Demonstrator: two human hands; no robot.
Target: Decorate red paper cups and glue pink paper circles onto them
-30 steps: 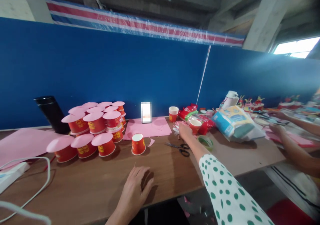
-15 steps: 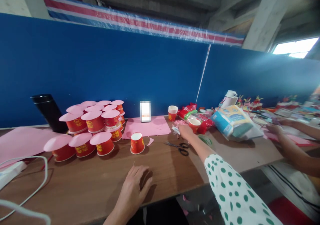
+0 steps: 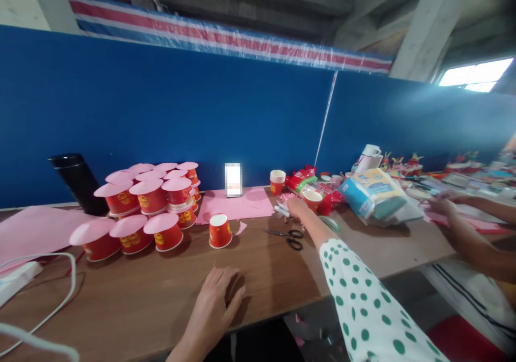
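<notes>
Head cam: left hand [image 3: 221, 297] is lying on the brown tabletop [image 3: 149, 297], palm down, fingers loosely curled and the thumb well apart from them, nothing gripped that I can see. Right hand [image 3: 297, 208] is stretched out at the pile of pink paper scraps [image 3: 286, 197], right by some white stick-like bits [image 3: 281, 210]. Its fingertips are too hidden for me to tell whether it's pinching anything.

Just beyond the left hand sits a red paper cup [image 3: 220, 232], upside down with its rim on the table, and a small pink offcut [image 3: 241, 227] lies just beside it. Black-handled scissors [image 3: 287, 236] lie on the near side of the right hand, blades toward that cup. Next to the right hand there's another red cup [image 3: 313, 198], this one mouth up, plus a greenish tape roll [image 3: 331, 223] near the forearm. Off to the left are the cups topped with pink discs [image 3: 163, 232].
</notes>
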